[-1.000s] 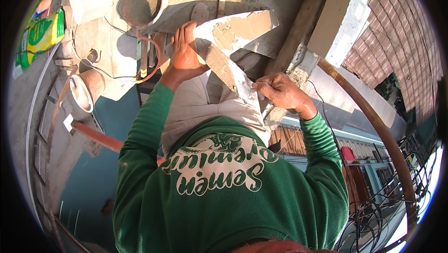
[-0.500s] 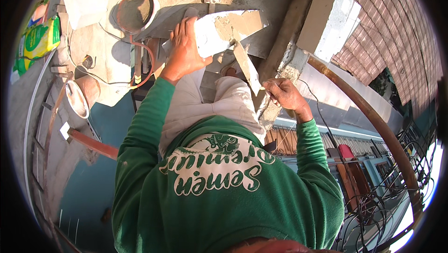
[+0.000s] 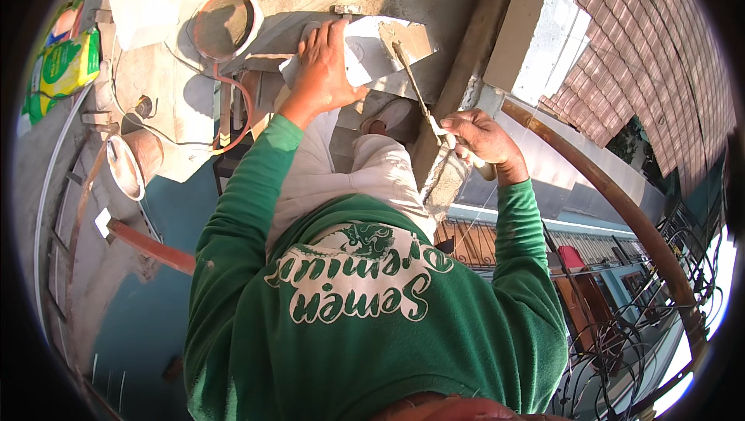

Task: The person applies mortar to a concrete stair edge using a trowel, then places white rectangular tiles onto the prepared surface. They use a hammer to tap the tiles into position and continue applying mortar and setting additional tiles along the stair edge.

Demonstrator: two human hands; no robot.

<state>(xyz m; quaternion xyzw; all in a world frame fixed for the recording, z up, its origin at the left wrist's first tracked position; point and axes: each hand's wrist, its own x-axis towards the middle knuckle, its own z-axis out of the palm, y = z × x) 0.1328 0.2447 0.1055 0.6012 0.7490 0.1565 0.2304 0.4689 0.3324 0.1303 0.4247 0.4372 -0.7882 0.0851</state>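
A white sheet-like board [image 3: 372, 58] with grey-brown mortar [image 3: 410, 38] on its right part is held out in front of my lap. My left hand [image 3: 320, 72] grips the board's left side, its thumb pointing right. In my right hand [image 3: 484, 142] is a trowel [image 3: 417, 89] with a pale handle, fingers wrapped round it. The trowel's blade shows edge-on and slants up to the left, its tip at the mortar. My light trousers and one shoe [image 3: 390, 114] show below the board.
A bucket of grey mix [image 3: 223, 25] stands at upper left; another bucket [image 3: 128, 165] lies below it. A hose [image 3: 247, 95] and cables run near them. A rough concrete ledge [image 3: 446, 176] is by my right hand. A rusty pipe [image 3: 605, 165], tiled roof [image 3: 621, 48] and tangled wires [image 3: 621, 336] lie right.
The trowel has turned from showing its flat blade to edge-on, and its tip has risen onto the mortar. My right hand has shifted slightly right; my left hand keeps the board.
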